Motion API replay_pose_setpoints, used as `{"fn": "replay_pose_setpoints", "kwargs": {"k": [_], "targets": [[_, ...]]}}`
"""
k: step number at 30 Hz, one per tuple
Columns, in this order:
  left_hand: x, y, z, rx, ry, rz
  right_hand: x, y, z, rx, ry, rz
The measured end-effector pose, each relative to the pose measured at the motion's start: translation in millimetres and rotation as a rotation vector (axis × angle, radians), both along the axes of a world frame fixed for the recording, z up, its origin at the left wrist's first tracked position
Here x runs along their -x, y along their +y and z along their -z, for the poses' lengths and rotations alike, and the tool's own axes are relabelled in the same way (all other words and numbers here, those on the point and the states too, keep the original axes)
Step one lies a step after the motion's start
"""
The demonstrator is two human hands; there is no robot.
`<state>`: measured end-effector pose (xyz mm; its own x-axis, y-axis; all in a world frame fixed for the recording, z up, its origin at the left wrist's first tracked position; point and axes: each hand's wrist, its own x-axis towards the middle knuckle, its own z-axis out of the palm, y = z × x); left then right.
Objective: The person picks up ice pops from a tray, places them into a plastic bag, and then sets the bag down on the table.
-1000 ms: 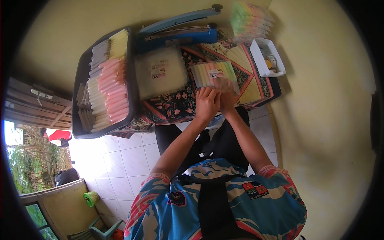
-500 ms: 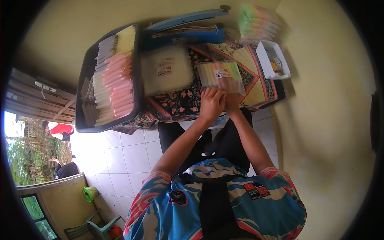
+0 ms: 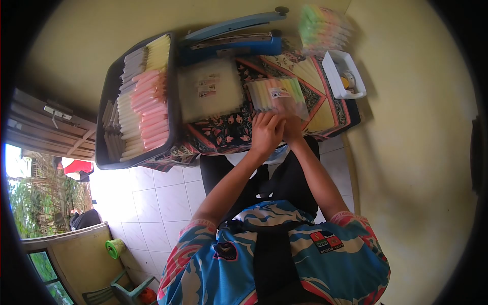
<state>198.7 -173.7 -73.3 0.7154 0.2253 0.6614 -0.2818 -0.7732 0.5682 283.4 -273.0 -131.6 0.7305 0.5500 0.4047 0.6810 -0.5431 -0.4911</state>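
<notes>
A clear plastic bag point(image 3: 265, 95) of pastel-coloured sticks, with a small printed label, lies on the patterned cloth in front of me. At its near edge my left hand point(image 3: 267, 133) is closed, its fingers curled on the plastic. Close beside it, my right hand point(image 3: 292, 126) grips the same edge, its fingers partly blurred and hard to separate. Left of the bag rests a stack of flat clear bags point(image 3: 211, 104) with small labels. A dark tray point(image 3: 100, 145) farther left holds rows of grey, yellow, pink and cream sticks.
Behind the flat bags stands a blue long-armed device point(image 3: 234, 49), like a bag sealer. A white box point(image 3: 331, 81) with small items sits at the right, near several filled bags point(image 3: 325, 30) stacked by the wall. The table wears a patterned cloth point(image 3: 218, 140).
Both hands stay at the near edge of the filled bag, with only small finger shifts. The view has moved slightly; the bag remains where it was on the cloth.
</notes>
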Motion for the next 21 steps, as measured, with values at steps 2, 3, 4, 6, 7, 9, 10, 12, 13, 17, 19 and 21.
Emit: {"fn": "replay_pose_setpoints", "kwargs": {"k": [2, 3, 4, 6, 7, 9, 10, 12, 13, 17, 19, 21], "targets": [[15.1, 5.3, -7.7, -0.018, 0.029, -0.005, 9.0, -12.5, 1.9, 0.064, -0.014, -0.004], [25.1, 10.8, -11.8, -0.027, 0.044, -0.010, 19.0, -18.9, -3.4, 0.098, -0.040, -0.006], [34.7, 18.6, -14.7, -0.012, 0.033, 0.030, 31.5, -27.6, -9.9, -0.089, -0.008, 0.000], [58.8, 39.7, -21.3, 0.017, 0.015, 0.105, 63.1, -49.5, -20.9, -0.263, -0.040, -0.018], [75.3, 51.5, -30.0, 0.043, 0.083, 0.123, 77.5, -65.7, -17.0, -0.252, -0.106, -0.039], [103.4, 77.1, -44.6, 0.087, 0.101, 0.116, 101.1, -97.0, 15.3, -0.210, -0.014, -0.053], [114.3, 93.9, -50.2, 0.011, 0.056, 0.065, 111.5, -112.0, 28.9, -0.132, 0.034, -0.011], [131.9, 128.7, -69.3, -0.094, -0.037, -0.011, 131.0, -145.0, 65.9, 0.020, 0.119, 0.081], [136.4, 146.9, -78.5, -0.161, -0.099, -0.077, 137.5, -159.4, 84.5, 0.094, 0.155, 0.132], [137.2, 216.8, -116.6, -0.242, -0.158, -0.395, 144.4, -182.3, 101.2, 0.185, 0.270, 0.146], [130.3, 263.3, -130.1, -0.194, -0.043, -0.510, 141.1, -181.3, 105.4, 0.194, 0.274, 0.156], [112.8, 309.2, -141.0, -0.071, 0.038, -0.491, 135.9, -180.8, 108.5, 0.185, 0.266, 0.157]]}}
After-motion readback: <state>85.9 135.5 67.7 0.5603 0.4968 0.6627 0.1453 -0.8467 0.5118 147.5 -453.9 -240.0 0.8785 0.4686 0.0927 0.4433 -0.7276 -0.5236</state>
